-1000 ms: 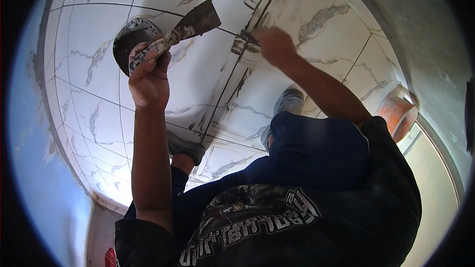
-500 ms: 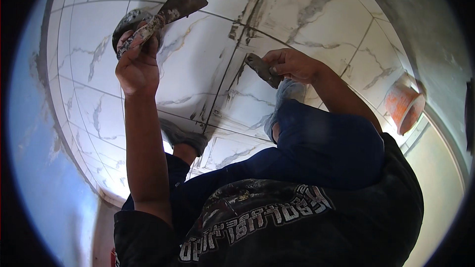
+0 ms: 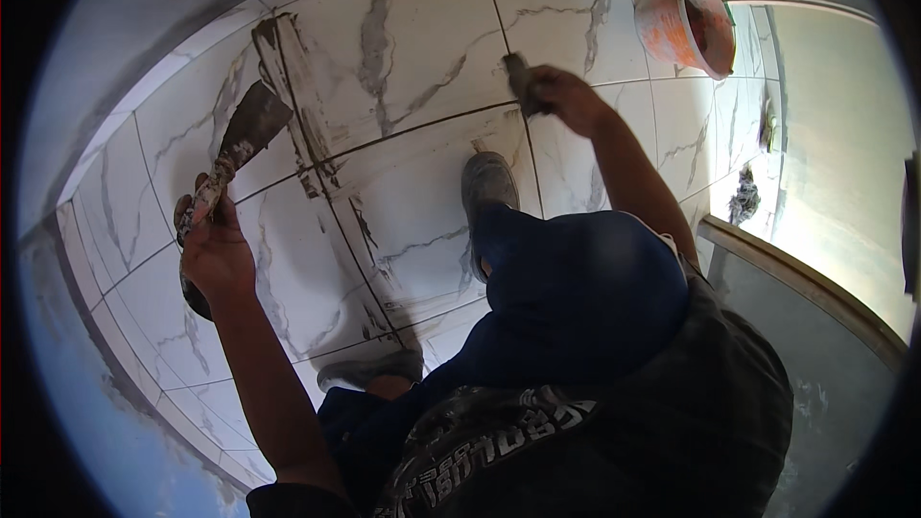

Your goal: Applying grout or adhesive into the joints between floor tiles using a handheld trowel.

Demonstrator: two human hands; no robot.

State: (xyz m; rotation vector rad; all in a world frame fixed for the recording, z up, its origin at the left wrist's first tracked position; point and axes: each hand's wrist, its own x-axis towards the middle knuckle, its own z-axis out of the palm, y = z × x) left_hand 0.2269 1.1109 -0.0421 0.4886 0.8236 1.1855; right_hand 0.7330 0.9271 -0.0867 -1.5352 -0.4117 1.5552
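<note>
My left hand (image 3: 219,247) is closed round the crusted handle of a putty knife (image 3: 257,120), its wide dark blade pointing up and away over the tiles. The dark curved edge of a round dish (image 3: 196,301) shows beside that hand; most of it is hidden, and whether I hold it too I cannot tell. Over to the right, my right hand (image 3: 573,104) grips a dark grey flat block (image 3: 522,84) above a tile joint. Dark grout smears line the joints of the marbled white floor tiles (image 3: 422,173) between my hands.
An orange-smeared bucket (image 3: 672,29) stands at the far right by the wall. A crumpled dark-and-white lump (image 3: 743,197) lies near the doorway sill (image 3: 796,278). My shoe (image 3: 489,182) rests on the tiles between my arms. A bluish wall (image 3: 77,364) borders the left side.
The view has turned to the right, showing more of the bucket and doorway. My right hand has moved away from my foot with the block. The left still holds the putty knife.
</note>
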